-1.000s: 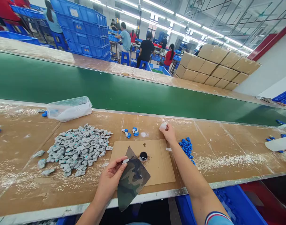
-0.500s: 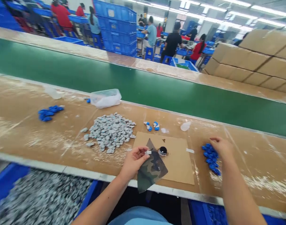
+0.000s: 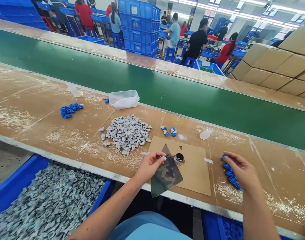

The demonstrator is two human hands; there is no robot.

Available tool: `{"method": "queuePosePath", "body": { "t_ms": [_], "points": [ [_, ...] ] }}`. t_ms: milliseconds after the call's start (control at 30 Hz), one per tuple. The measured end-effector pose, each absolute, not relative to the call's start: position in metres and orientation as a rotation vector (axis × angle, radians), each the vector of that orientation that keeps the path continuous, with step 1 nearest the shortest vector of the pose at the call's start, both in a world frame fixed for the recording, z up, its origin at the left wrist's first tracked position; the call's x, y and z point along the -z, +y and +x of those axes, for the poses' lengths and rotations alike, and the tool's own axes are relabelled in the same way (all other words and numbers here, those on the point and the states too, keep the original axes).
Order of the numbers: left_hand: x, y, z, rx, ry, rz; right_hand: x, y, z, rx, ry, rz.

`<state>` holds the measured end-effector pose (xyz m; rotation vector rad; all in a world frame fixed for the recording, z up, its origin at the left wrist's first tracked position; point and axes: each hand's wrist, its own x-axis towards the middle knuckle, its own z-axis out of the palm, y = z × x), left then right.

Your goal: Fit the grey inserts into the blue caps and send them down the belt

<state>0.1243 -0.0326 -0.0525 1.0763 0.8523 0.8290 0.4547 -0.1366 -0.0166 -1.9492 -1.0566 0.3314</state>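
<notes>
My left hand [image 3: 150, 168] pinches a small grey-white piece [image 3: 163, 158] between thumb and fingertips. Just beneath those fingers a camouflage cloth [image 3: 165, 183] lies on a cardboard sheet [image 3: 196, 173], one corner hanging over the table edge. A small round jar with a black top [image 3: 179, 157] stands beside the cloth. To the right, my right hand [image 3: 242, 170] has its thumb and index finger closed on a blue piece [image 3: 224, 156] at the far end of a cluster of blue pieces [image 3: 232, 177]. The hand partly covers that cluster.
A heap of grey pieces [image 3: 128, 133] lies left of the cardboard, with more blue pieces [image 3: 69, 110] farther left. A clear plastic tub [image 3: 124, 100] stands by the green conveyor belt [image 3: 167, 81]. Below the table edge is a blue crate [image 3: 19, 181] full of grey pieces.
The camera view has shifted, so the table appears farther right. My right hand's fingertips have closed on a blue piece at the cluster's end. My left hand still pinches the grey-white piece.
</notes>
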Motion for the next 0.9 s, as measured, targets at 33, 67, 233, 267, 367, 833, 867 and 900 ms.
{"method": "queuePosePath", "body": {
  "t_ms": [33, 67, 233, 267, 367, 833, 867, 900],
  "points": [
    [0.052, -0.033, 0.124, -0.833, 0.852, 1.086, 0.017, -0.137, 0.435, -0.424, -1.035, -1.886],
    [0.052, -0.033, 0.125, -0.833, 0.852, 1.087, 0.018, -0.136, 0.416, -0.48, -1.036, -1.823],
    [0.053, -0.035, 0.125, -0.825, 0.844, 0.998, 0.025, -0.126, 0.35, -0.51, -1.294, -1.651],
    [0.053, -0.035, 0.125, -0.831, 0.839, 0.977, 0.025, -0.124, 0.344, -0.482, -1.363, -1.649],
    [0.052, -0.035, 0.126, -0.84, 0.815, 0.928, 0.027, -0.12, 0.335, -0.404, -1.489, -1.674],
    [0.057, -0.035, 0.125, -0.866, 0.786, 0.858, 0.033, -0.109, 0.328, -0.26, -1.554, -1.724],
    [0.058, -0.035, 0.125, -0.87, 0.785, 0.858, 0.032, -0.109, 0.327, -0.251, -1.565, -1.719],
    [0.058, -0.035, 0.125, -0.872, 0.784, 0.857, 0.031, -0.108, 0.327, -0.25, -1.57, -1.715]
  ]
}}
